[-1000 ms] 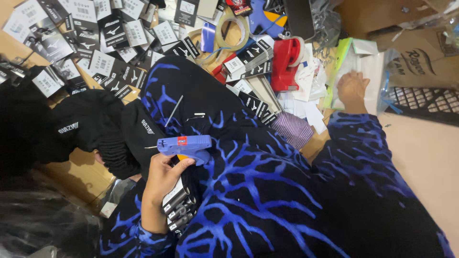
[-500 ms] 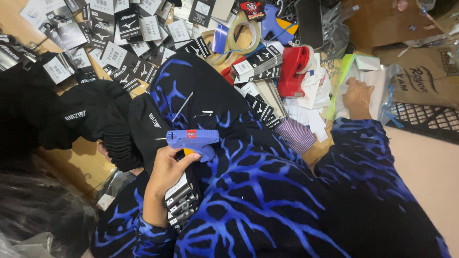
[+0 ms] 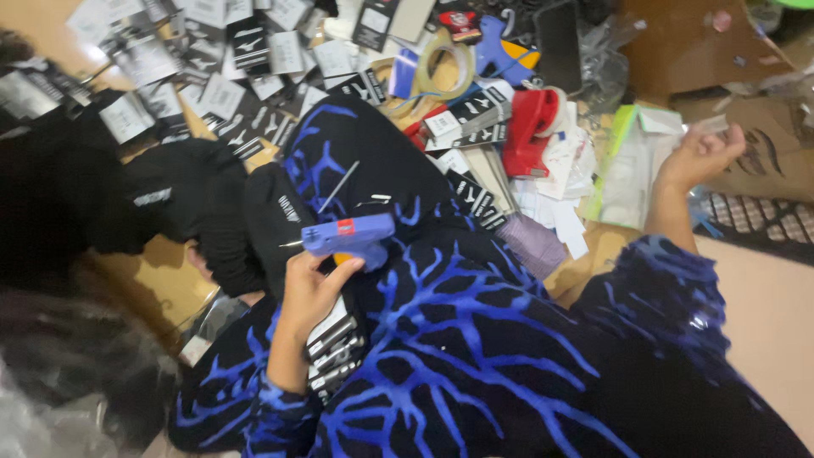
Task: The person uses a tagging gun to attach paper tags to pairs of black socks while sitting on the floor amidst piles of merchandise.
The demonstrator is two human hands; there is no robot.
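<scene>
- Blue tag gun (image 3: pixel 348 236) sat gripped in the left hand (image 3: pixel 307 293), its needle over the black garment (image 3: pixel 280 212).
- Right hand (image 3: pixel 699 157), loosely curled and holding nothing, hung by the paper stack (image 3: pixel 623 170).
- With no second hand steadying it, the cloth could probably shift, and the needle might miss or prick.

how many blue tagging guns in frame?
2. One tagging gun is held in the left hand over the black-and-blue garment. A second gun lies at the top of the clutter, beside the tape roll. More may be buried.
</scene>
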